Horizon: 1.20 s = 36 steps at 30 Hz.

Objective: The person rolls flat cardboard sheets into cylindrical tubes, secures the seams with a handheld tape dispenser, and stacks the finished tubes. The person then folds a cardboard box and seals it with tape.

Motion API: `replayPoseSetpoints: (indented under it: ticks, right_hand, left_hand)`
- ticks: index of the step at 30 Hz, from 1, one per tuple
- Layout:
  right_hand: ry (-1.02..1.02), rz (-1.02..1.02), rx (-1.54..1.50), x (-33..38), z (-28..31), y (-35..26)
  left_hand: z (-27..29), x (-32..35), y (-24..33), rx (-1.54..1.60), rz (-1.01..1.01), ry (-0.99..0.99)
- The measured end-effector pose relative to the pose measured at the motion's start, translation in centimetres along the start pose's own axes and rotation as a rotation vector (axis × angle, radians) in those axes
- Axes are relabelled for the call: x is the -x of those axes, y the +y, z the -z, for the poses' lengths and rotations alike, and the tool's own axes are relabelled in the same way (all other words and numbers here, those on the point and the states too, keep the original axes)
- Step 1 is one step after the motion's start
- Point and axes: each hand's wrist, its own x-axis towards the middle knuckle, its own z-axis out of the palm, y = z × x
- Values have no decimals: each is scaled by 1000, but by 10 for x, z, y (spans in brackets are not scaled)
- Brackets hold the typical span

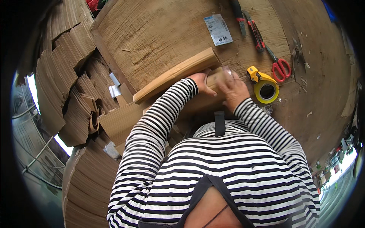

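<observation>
A long, narrow brown cardboard box lies slantwise in front of my body. A long tan flap or strip stands along its far side; I cannot tell whether the two are joined. My left hand grips the box near its right end, thumb on the near side, most fingers hidden. At that end, my right hand lies flat with its fingers stretched over the surface, slightly blurred. A shiny clear film, like tape, glints by its fingertips. Just right of this hand sits a yellow tape dispenser with a roll.
Red-handled scissors, a red-and-black utility knife and another black-handled tool lie at the far right. A printed label is on the worn wooden table. Stacked cardboard sheets crowd the left side.
</observation>
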Motion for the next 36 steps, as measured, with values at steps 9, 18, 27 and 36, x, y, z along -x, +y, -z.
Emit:
replayPoseSetpoints:
  ticks: [9,18,27,36]
  right_hand:
    - [-121,17,228,-13,-15,-8]
    - [-466,-82,272,-61,21,-17]
    - [-754,-88,172,-142,41,-5]
    - [-1045,-69,135,-198,42,-6]
  left_hand:
    - [12,-15,-5,-56,-4,-37]
    - [30,-3,-11,-191,-47,145]
    - [30,3,0,-247,84,219]
    - [66,20,23,-351,102,186]
